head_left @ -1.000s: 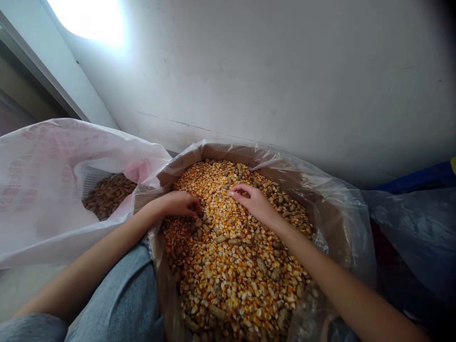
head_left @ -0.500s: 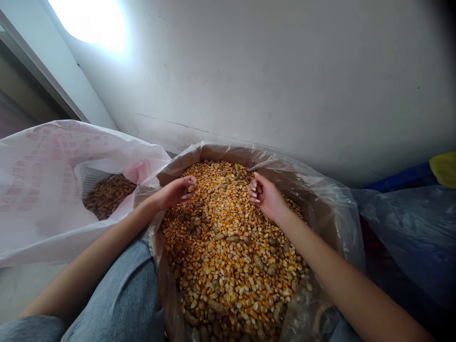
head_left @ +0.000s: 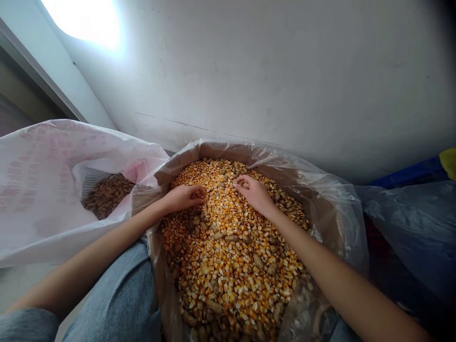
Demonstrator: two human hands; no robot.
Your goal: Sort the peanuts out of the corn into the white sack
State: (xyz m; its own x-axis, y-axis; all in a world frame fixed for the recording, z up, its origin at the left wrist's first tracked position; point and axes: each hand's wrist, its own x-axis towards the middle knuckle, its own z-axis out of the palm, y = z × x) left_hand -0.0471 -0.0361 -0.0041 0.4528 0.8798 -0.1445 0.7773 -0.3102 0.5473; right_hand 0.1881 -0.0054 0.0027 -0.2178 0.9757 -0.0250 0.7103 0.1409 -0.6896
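Yellow corn kernels (head_left: 228,266) with peanuts in their shells (head_left: 232,238) mixed in fill a cardboard box (head_left: 228,153) lined with clear plastic. My left hand (head_left: 187,197) is over the left part of the corn, palm down, its fingers curled and partly closed. What lies inside them is hidden. My right hand (head_left: 253,190) reaches to the upper middle of the heap. Its thumb and fingers bend towards each other at the kernels, near some peanuts, and I cannot make out what they hold.
On the left a white plastic bag (head_left: 39,190) with red print has an opening showing many peanuts (head_left: 109,192) inside. A pale wall (head_left: 249,85) rises behind the box. To the right are a grey plastic sheet (head_left: 409,218), a blue edge (head_left: 409,172) and something yellow.
Both hands have moved inward over the corn, the right one to the left and the left one to the right. Peanuts seen in each hand earlier are now out of sight.
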